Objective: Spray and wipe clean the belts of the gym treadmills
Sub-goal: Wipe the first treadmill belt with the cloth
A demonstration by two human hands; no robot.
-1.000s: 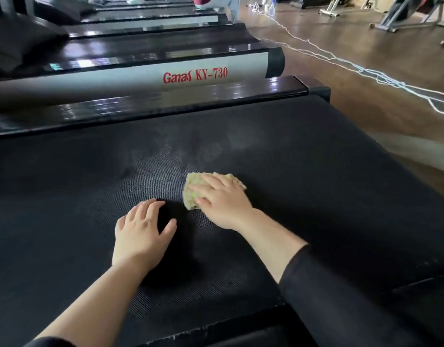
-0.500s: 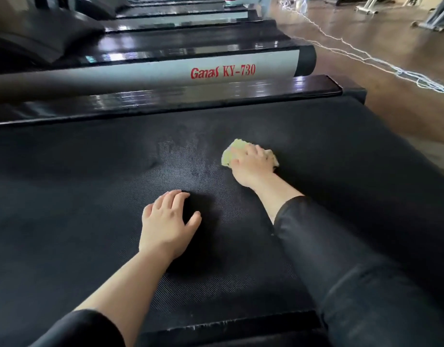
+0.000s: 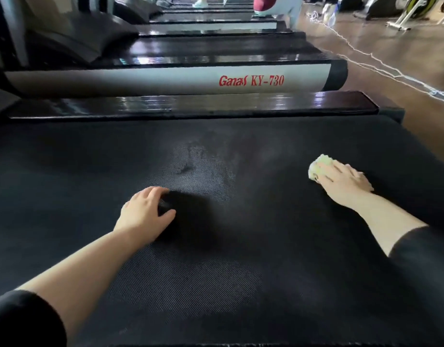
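A black textured treadmill belt [image 3: 215, 284] fills most of the view. A paler damp patch [image 3: 200, 169] shows near its middle. My right hand [image 3: 341, 182] presses a yellow-green cloth [image 3: 319, 165] flat on the belt at the right side, with only the cloth's front edge showing past my fingers. My left hand [image 3: 145, 214] rests palm down on the belt near the centre, fingers curled a little, holding nothing. No spray bottle is in view.
A glossy black side rail [image 3: 190, 105] borders the belt's far edge. Beyond it lies a second treadmill [image 3: 165, 80] marked "Ganas KY-730", then more treadmills. White cords [image 3: 381, 68] trail over the wooden floor at right. A person's legs [image 3: 266, 3] stand far back.
My right hand has slid the cloth to the right across the belt, away from my left hand. My left hand stays planted on the belt.
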